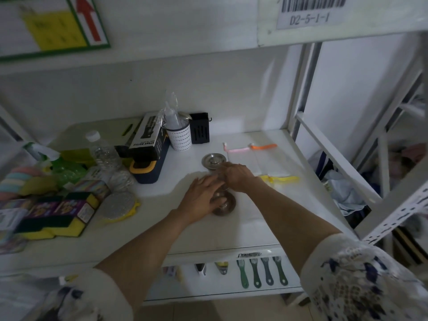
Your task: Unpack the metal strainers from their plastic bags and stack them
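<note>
Both hands (203,195) on bagged strainer (223,203), mid-shelf (266,216), clear of edges.

Two strainers (214,160) (224,203) (metal) — two hands (201,198) (237,177)

Head-worn, wide-angle, close above the white surface (266,218), facing forward and down past both forearms toward the shelving.

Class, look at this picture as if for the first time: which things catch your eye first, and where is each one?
First, the two hands: the left hand and right hand meet over a bagged metal strainer mid-shelf. Just behind them lies a shiny unpacked strainer. To the left sits a heap of bright sponges, and on the wall at upper left there is a red arrow.
</note>
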